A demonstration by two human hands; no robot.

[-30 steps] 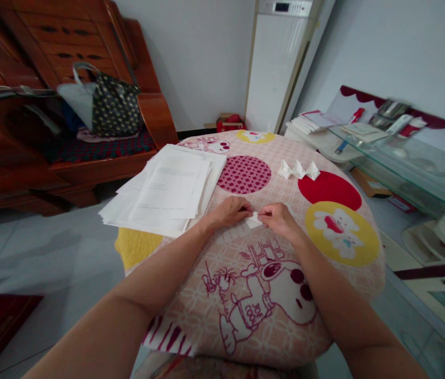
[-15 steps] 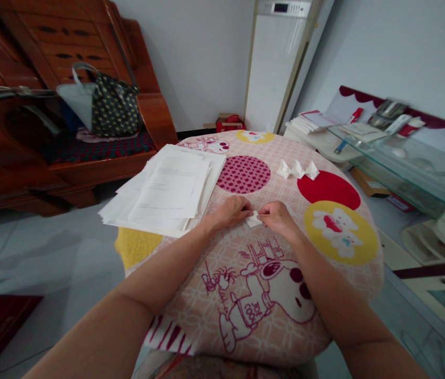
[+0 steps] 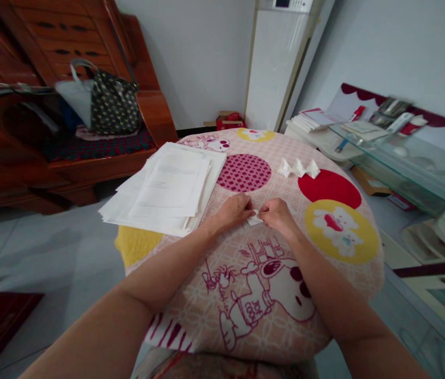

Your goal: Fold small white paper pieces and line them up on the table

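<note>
My left hand [image 3: 233, 209] and my right hand [image 3: 276, 216] meet at the middle of the round table, both with fingers curled and pinching a small folded piece of white paper [image 3: 254, 220] that lies on the cloth. Only a corner of the paper shows between the fingertips. Three folded white paper shapes [image 3: 298, 168] sit in a row farther back, beside a red circle on the cloth. A stack of white sheets [image 3: 167, 188] lies to the left of my left hand.
The table wears a pink cartoon-print cloth [image 3: 340, 231]. A wooden bench with a dark patterned bag [image 3: 112, 104] stands at the left. A glass-topped table [image 3: 412, 158] with books and boxes is at the right. A white standing appliance [image 3: 273, 63] is behind.
Both hands stay pinched on the small paper; the fingers shift only slightly. The view has tilted a little.
</note>
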